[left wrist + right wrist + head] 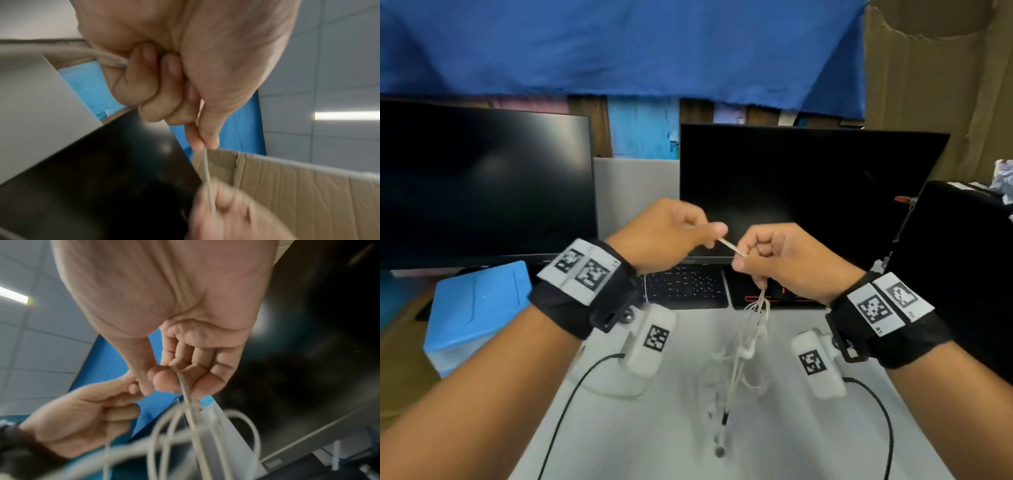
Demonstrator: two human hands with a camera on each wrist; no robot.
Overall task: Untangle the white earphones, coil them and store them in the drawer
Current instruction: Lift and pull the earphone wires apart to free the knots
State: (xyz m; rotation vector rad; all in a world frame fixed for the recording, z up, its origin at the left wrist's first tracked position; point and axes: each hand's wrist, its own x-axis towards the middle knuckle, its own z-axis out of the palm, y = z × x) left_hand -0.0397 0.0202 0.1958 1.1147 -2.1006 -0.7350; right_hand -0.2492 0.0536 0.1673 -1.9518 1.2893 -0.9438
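Both hands are raised above the white desk (674, 428), each pinching the white earphones (751, 329). My left hand (709, 233) pinches the cord between thumb and forefinger, and a short taut stretch (732, 247) runs to my right hand (743, 260). In the left wrist view that taut stretch (207, 177) leaves the left hand's (205, 146) fingertips. Below the right hand (174, 382) a tangle of loops (185, 431) hangs down, with the earbuds and the dark plug (725, 416) dangling near the desk. No drawer is in view.
Two dark monitors (482, 185) (804, 192) stand behind the hands, with a keyboard (685, 286) below them. A blue box (476, 308) sits at the left and a black case (955, 267) at the right. A cardboard box (308, 194) shows in the left wrist view.
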